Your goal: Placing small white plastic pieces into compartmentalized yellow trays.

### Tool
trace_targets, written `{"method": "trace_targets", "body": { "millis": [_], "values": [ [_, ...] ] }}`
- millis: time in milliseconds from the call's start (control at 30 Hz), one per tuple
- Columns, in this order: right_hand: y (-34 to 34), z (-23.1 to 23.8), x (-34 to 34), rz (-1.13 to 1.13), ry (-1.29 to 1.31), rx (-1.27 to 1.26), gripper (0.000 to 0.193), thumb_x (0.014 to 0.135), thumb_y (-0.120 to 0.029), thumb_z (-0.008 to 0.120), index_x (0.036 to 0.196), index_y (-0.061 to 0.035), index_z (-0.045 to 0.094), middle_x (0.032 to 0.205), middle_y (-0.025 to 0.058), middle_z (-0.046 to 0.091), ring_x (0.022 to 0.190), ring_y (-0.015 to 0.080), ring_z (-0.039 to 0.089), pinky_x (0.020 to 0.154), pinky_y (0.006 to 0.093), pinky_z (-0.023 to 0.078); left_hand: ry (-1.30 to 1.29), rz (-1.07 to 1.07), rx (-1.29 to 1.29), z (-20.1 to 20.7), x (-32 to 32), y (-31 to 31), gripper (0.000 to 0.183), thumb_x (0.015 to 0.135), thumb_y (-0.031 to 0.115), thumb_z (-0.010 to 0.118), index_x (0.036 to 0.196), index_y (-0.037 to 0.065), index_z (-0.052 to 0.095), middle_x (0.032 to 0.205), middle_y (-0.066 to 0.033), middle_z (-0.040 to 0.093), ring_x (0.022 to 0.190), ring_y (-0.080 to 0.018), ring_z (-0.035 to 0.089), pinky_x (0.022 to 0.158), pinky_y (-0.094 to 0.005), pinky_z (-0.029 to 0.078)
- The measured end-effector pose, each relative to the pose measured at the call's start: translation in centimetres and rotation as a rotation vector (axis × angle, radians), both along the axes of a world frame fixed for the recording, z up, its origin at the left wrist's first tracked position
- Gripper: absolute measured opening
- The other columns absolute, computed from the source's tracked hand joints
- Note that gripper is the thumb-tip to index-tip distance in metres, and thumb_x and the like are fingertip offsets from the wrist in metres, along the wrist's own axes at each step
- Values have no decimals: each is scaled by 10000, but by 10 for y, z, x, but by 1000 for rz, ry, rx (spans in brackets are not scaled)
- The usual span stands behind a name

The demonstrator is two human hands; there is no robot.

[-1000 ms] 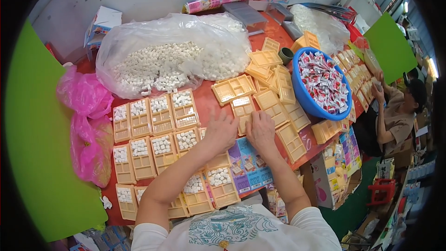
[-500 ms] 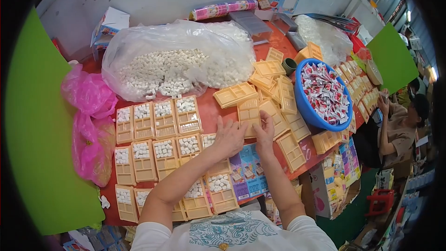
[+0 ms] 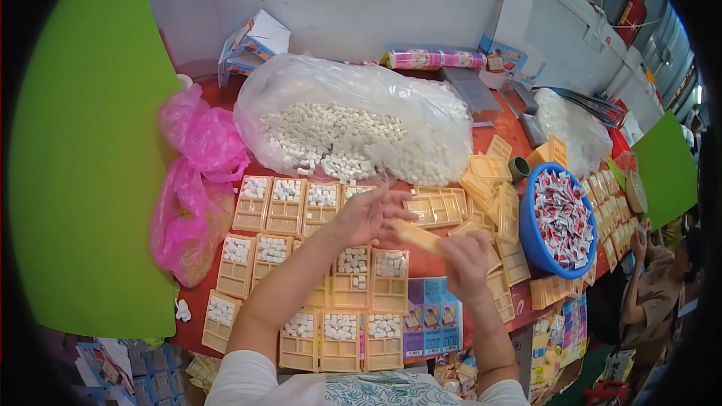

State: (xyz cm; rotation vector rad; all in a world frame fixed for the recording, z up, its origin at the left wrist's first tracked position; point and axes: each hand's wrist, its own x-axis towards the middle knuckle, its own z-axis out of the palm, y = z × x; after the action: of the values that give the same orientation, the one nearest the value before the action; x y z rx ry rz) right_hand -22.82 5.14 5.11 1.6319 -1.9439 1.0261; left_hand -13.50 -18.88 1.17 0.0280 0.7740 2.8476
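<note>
R. hand (image 3: 465, 259) is pinching one end of a tan tray (image 3: 416, 237), fingers closed on it; tray is hanging tilted above the red table (image 3: 425, 265), betw. both hands. L. hand (image 3: 368, 216) is standing loosely open by tray's other end, apparently holding nothing; contact can't be told. Risk, in insp.'s judgement: tray slipping, grip being at one end only; also L. forearm (image 3: 293, 278), overhanging part-filled trays (image 3: 389, 297), knocking white cubes (image 3: 341, 326) loose if dipping. Labels: purple-blue printed card (image 3: 432, 316) is lying flat nr. those trays; pink roll (image 3: 435, 59) is showing print at table's rear. Lettering is too small to read reliably.
</note>
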Motion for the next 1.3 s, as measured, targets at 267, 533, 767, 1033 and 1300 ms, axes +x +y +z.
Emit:
{"method": "trace_targets", "body": {
  "millis": [267, 533, 767, 1033, 1300],
  "values": [
    [-85, -13, -36, 224, 532, -13, 257, 684, -95, 665, 938, -67, 639, 959, 41, 634, 878, 185, 602, 858, 381, 417, -144, 62, -159, 0, 22, -35, 476, 918, 133, 527, 1345, -26, 391, 1205, -155, 577, 1048, -228, 620, 897, -381, 533],
    [-175, -25, -60, 337, 456, 30, 314, 670, -57, 641, 977, -8, 595, 1066, 125, 607, 962, 297, 594, 884, 417, 454, -186, 376, -204, -15, 11, -73, 415, 853, 88, 559, 1230, -50, 454, 1127, -167, 599, 1027, -236, 625, 822, -406, 568],
    [-263, -52, -131, 19, -136, 438, 348, 775, -3, 530, 1122, -2, 550, 1214, 184, 548, 1123, 358, 531, 937, 411, 441, -240, 656, -366, -42, -2, -114, 326, 878, 67, 475, 1181, -53, 481, 998, -177, 632, 778, -254, 681, 506, -365, 582],
    [-309, -107, -171, -163, -158, 634, 344, 842, -58, 425, 1162, -54, 552, 1117, 189, 599, 1096, 360, 543, 930, 450, 453, -350, 738, -659, -24, -32, -123, 399, 838, 23, 470, 1232, -39, 475, 1018, -140, 624, 855, -206, 658, 671, -312, 575],
    [-312, -95, -185, -129, -567, 449, 179, 816, -125, 522, 914, -47, 649, 835, 154, 658, 810, 278, 640, 766, 360, 497, -412, 777, -756, -53, -72, -124, 578, 774, 28, 499, 1344, 11, 407, 1052, -155, 600, 771, -232, 659, 530, -374, 568]
  ]
}}
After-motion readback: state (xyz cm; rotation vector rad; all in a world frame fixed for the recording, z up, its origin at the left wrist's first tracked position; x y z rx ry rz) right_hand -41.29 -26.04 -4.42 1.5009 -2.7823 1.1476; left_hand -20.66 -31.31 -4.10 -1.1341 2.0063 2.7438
